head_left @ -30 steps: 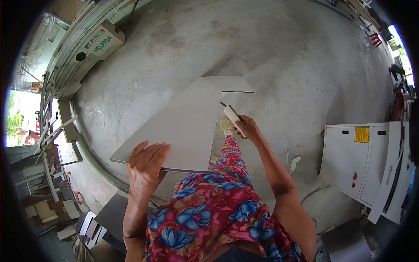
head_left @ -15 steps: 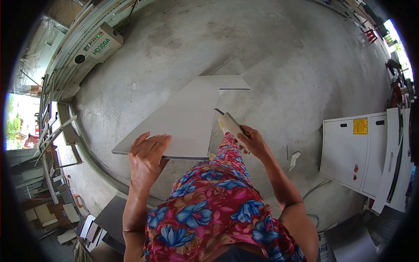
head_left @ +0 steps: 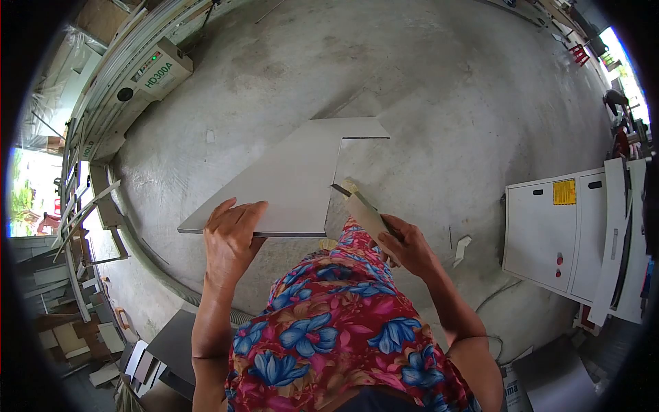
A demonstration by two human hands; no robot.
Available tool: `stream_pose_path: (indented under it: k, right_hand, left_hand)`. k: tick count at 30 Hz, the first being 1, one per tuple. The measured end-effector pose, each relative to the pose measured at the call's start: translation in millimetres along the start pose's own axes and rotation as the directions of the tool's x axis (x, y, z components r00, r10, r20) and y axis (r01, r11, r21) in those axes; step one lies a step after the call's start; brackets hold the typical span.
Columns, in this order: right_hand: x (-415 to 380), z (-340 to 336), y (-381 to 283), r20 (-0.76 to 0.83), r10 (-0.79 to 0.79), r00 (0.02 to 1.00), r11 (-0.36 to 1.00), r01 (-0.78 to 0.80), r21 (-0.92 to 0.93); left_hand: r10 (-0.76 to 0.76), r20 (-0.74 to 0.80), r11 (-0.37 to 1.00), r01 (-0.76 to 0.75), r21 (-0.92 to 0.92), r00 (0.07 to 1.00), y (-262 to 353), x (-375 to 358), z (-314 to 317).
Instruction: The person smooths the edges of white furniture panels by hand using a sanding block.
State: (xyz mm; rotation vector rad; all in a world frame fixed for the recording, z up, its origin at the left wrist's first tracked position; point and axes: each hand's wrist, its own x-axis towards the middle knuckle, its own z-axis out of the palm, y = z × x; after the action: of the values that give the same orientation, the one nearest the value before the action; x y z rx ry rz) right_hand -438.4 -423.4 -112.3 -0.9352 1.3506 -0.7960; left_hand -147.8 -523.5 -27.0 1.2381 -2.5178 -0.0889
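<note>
A light grey, L-shaped board (head_left: 288,165) with dark edges is in front of my body. My left hand (head_left: 232,232) grips its near edge at the left, fingers over the top face and thumb at the edge. My right hand (head_left: 406,248) is closed around a flat, beige, blade-like tool (head_left: 365,214) with a dark strip along one side and a dark tip. That tip is at the board's right side edge; whether it touches cannot be made out. Part of the tool is hidden in my palm.
A machine marked HD300A (head_left: 158,72) stands at the upper left, with a grey hose (head_left: 154,264) along the floor. A white cabinet (head_left: 542,237) is at the right. Board offcuts (head_left: 68,336) lie lower left. A small white scrap (head_left: 462,250) is on the concrete floor.
The board's near edge has shifted slightly away from my body. My right hand has come down a little, and the tool's tip has moved nearer along the board's side edge.
</note>
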Motion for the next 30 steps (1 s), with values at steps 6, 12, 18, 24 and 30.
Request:
stream_pose_path:
  k: [6,12,18,24,30]
  right_hand:
    - [-30.5,-1.0,-35.2,0.063,0.048,0.997,0.999,-0.049,0.015]
    - [-53.5,-4.6,-45.7,0.123,-0.024,0.992,0.999,0.028,-0.031]
    - [-72.6,-19.3,-62.4,0.191,-0.046,0.981,0.999,0.048,-0.007]
    - [-30.2,-37.3,-39.9,0.087,-0.098,0.991,0.991,0.089,0.104]
    - [13.7,-16.5,-32.5,-0.289,-0.577,0.763,0.811,0.494,-0.313]
  left_hand:
    - [-0.05,0.009,0.999,0.05,-0.014,0.999,1.1,-0.8,1.4]
    - [-0.079,-0.04,0.996,0.077,-0.053,0.996,4.0,-0.7,2.1]
    - [-0.085,-0.025,0.995,0.084,-0.05,0.996,5.4,-2.6,-0.4]
    - [-0.076,-0.023,0.995,0.074,-0.073,0.997,2.4,2.1,-0.2]
    - [-0.051,-0.034,0.998,0.049,-0.045,0.998,-7.3,31.8,-10.0]
